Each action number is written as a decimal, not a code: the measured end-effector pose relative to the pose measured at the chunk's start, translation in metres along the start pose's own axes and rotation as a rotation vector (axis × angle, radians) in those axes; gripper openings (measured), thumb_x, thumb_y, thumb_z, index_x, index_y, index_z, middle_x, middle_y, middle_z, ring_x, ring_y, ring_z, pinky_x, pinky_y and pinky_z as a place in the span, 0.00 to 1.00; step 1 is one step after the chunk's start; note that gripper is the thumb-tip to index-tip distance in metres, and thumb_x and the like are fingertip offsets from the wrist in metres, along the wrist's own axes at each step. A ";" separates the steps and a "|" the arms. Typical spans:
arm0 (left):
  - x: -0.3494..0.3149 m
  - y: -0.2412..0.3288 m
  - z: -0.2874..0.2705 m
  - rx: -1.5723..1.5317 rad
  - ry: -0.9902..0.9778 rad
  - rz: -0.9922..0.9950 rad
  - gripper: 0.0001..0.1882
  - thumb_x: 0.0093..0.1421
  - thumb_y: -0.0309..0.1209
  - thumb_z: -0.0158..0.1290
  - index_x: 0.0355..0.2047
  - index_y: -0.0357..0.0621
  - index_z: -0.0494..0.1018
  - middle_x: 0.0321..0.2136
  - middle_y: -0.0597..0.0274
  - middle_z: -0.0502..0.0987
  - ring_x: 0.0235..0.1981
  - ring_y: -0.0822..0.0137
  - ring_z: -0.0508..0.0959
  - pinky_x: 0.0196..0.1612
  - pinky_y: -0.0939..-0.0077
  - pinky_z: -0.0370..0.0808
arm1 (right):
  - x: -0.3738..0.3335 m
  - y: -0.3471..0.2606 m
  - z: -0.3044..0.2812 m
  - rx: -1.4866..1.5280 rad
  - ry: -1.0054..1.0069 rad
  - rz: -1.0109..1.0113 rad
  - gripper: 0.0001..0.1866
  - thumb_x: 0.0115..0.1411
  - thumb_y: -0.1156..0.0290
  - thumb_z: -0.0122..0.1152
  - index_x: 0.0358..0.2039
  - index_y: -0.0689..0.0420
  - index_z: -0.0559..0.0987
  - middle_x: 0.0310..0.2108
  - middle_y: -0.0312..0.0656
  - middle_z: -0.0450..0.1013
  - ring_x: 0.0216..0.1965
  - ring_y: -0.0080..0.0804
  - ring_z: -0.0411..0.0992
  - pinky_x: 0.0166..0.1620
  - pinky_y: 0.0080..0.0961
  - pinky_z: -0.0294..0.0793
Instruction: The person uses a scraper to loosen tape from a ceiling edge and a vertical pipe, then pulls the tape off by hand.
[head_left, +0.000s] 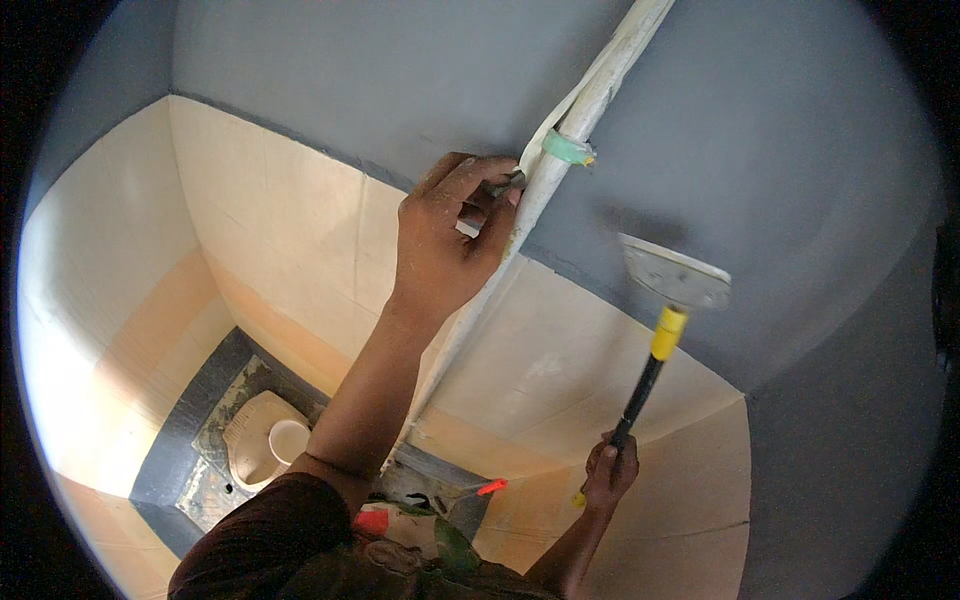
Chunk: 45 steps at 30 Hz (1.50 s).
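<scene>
A white pipe (597,95) runs slantwise down the wall, with a loose pale strip (553,118) along its left side. Green tape (567,149) is wrapped round it. My left hand (450,225) is raised against the pipe just below the tape, thumb and fingers closed in a pinch. A small dark bit shows at the fingertips, too small to name. Lower right, my right hand (612,472) grips the black handle of a scraper (640,395) with a yellow collar. Its broad pale head (680,275), slightly blurred, points up in front of the grey wall, apart from the pipe.
The upper wall (380,70) is grey; cream and peach tiles (290,210) cover the lower part. Down at the left, a squat toilet (250,440) has a white round tub (289,440) at it. A red-handled tool (491,487) lies low in the middle.
</scene>
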<state>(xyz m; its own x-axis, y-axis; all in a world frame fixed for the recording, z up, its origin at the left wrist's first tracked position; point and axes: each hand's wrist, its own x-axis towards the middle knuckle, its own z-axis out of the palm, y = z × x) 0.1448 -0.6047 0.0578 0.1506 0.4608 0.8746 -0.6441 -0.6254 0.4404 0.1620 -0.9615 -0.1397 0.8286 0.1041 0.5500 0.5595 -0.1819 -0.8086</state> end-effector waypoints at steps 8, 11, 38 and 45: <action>0.006 -0.018 -0.008 0.185 -0.117 0.114 0.08 0.58 0.20 0.60 0.39 0.41 0.78 0.34 0.53 0.80 0.33 0.57 0.82 0.37 0.66 0.80 | -0.025 0.000 0.013 0.125 0.072 0.005 0.23 0.71 0.46 0.56 0.40 0.58 0.73 0.19 0.30 0.63 0.16 0.15 0.59 0.17 0.18 0.57; 0.011 -0.022 -0.008 0.341 -0.127 0.257 0.05 0.59 0.25 0.60 0.36 0.43 0.75 0.34 0.56 0.76 0.38 0.52 0.78 0.43 0.57 0.75 | -0.030 0.001 0.017 0.130 0.056 0.008 0.23 0.71 0.47 0.55 0.40 0.58 0.72 0.19 0.30 0.63 0.16 0.15 0.59 0.17 0.17 0.58; 0.047 -0.081 -0.065 0.275 0.170 0.250 0.07 0.64 0.22 0.57 0.41 0.45 0.77 0.37 0.60 0.80 0.35 0.66 0.79 0.41 0.69 0.76 | -0.047 0.007 0.008 -0.026 0.063 0.009 0.18 0.75 0.53 0.51 0.39 0.58 0.72 0.17 0.29 0.62 0.13 0.14 0.58 0.15 0.18 0.56; 0.016 -0.074 -0.088 -0.080 0.248 0.052 0.04 0.69 0.22 0.53 0.42 0.38 0.76 0.38 0.58 0.80 0.35 0.69 0.79 0.41 0.74 0.77 | -0.054 0.016 0.012 0.100 0.173 0.129 0.19 0.74 0.52 0.51 0.39 0.57 0.72 0.19 0.30 0.63 0.14 0.17 0.60 0.16 0.18 0.58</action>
<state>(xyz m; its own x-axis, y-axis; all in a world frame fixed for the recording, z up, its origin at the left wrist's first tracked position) 0.1292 -0.4957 0.0208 -0.0658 0.5756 0.8151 -0.7048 -0.6050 0.3704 0.1263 -0.9586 -0.1845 0.8832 -0.0845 0.4613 0.4550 -0.0841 -0.8865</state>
